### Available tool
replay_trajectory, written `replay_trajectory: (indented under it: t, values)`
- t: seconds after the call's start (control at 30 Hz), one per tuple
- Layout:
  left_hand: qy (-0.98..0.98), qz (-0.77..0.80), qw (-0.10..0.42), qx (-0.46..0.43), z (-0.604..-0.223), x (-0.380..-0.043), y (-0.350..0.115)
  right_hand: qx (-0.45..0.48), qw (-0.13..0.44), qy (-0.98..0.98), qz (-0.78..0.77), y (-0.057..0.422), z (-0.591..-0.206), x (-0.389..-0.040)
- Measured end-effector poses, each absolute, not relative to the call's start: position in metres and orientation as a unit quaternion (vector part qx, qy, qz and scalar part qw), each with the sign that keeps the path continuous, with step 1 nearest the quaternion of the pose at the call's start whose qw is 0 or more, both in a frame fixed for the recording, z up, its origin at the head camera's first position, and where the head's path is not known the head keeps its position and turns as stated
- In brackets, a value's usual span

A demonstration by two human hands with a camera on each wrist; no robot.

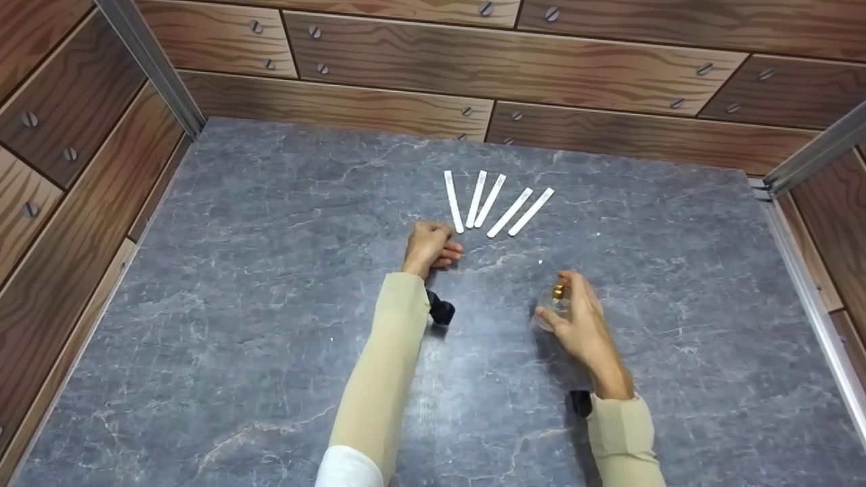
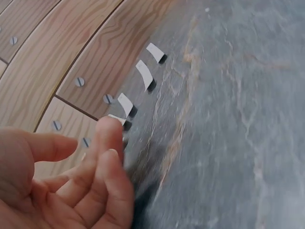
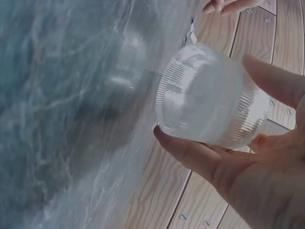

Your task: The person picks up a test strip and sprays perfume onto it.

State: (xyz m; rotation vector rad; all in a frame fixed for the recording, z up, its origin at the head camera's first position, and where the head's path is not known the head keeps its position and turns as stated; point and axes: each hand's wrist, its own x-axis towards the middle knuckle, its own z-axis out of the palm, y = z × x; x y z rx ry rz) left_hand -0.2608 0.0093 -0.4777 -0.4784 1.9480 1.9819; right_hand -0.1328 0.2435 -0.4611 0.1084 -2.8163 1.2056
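Note:
Several narrow white paper strips [image 1: 499, 213] lie fanned out on the grey marbled table. My left hand [image 1: 431, 245] is low over the table, right by the near end of the leftmost strip [image 1: 453, 201]. In the left wrist view its fingers [image 2: 114, 191] are loosely bent, the thumb stands apart, and nothing shows between them. Off to the right, my right hand [image 1: 583, 328] grips a clear glass bottle with a gold top [image 1: 559, 290]. The right wrist view shows the bottle's round, ribbed glass body [image 3: 205, 100] between thumb and fingers, tilted close over the table.
Wood-patterned panels [image 1: 514, 61] wall the table [image 1: 237, 325] at the back and both sides. Metal rails [image 1: 812, 311] run up the corners and along the right edge. Small white specks [image 1: 540, 262] dot the surface near the bottle. A black wrist camera [image 1: 441, 310] sits on each arm.

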Motion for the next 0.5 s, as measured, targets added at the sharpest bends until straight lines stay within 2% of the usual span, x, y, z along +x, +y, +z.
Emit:
replay_trajectory:
  t: [0.2,0.33,0.43,0.5]
  values:
    - [0.730,0.651,0.174,-0.112,-0.472,-0.248,0.006,0.052,0.030,-0.929,0.366,0.244,-0.463,-0.140]
    - [0.781,0.602,0.157,-0.052,-0.461,-0.236,-0.003,0.069,0.031,-0.931,0.356,0.243,-0.464,-0.140]
    - [0.833,0.543,0.103,0.024,-0.455,-0.223,-0.015,0.091,0.028,-0.931,0.351,0.247,-0.465,-0.138]
    - [0.870,0.486,0.025,0.084,-0.454,-0.213,-0.027,0.110,0.037,-0.929,0.350,0.255,-0.465,-0.136]
